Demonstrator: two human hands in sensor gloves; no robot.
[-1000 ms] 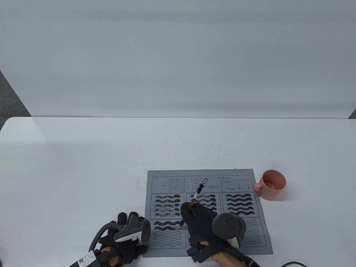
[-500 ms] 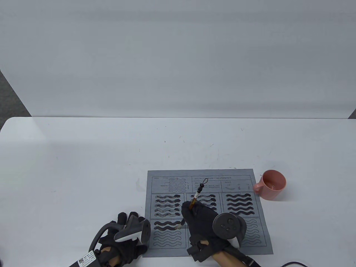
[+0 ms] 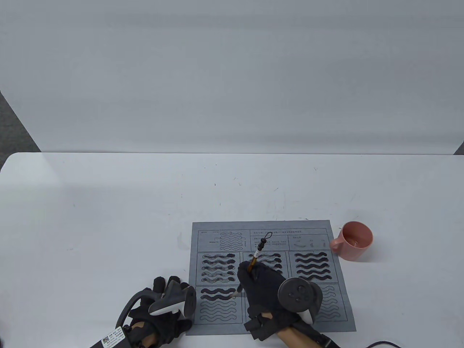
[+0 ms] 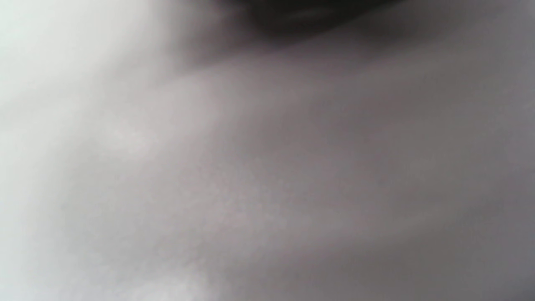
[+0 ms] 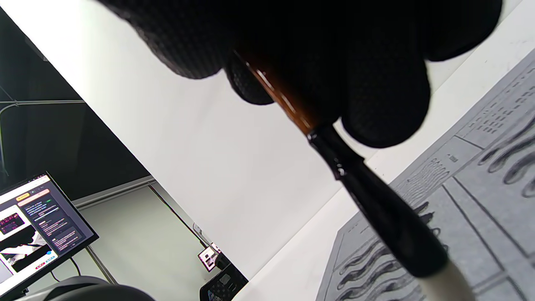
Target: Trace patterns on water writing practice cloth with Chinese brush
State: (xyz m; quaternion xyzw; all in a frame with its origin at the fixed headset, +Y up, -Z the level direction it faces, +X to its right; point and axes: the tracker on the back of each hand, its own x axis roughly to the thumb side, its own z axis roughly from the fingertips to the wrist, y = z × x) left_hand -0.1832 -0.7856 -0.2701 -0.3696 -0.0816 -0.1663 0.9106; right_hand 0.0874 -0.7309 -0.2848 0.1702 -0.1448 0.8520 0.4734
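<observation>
A grey water-writing cloth (image 3: 268, 232) printed with boxes of wavy lines lies near the table's front edge; several waves are dark and wet. My right hand (image 3: 262, 288) grips a brown-handled Chinese brush (image 3: 257, 253), its pale tip (image 3: 237, 292) touching the right end of the second wave in the lower-left box. In the right wrist view my fingers (image 5: 376, 96) curl round the brush (image 5: 359, 188) above the cloth (image 5: 480, 200). My left hand (image 3: 170, 290) rests at the cloth's lower-left corner, fingers mostly hidden under its tracker. The left wrist view is a grey blur.
A pink mug (image 3: 353, 241) with water stands just right of the cloth's top right corner. The white table (image 3: 108, 217) stretches wide to the left and back, ending at a white backdrop. A lit monitor (image 5: 37, 225) shows in the right wrist view.
The brush tip has slid a little to the right along the second wave of the lower-left box, darkening it. My left hand has stayed put.
</observation>
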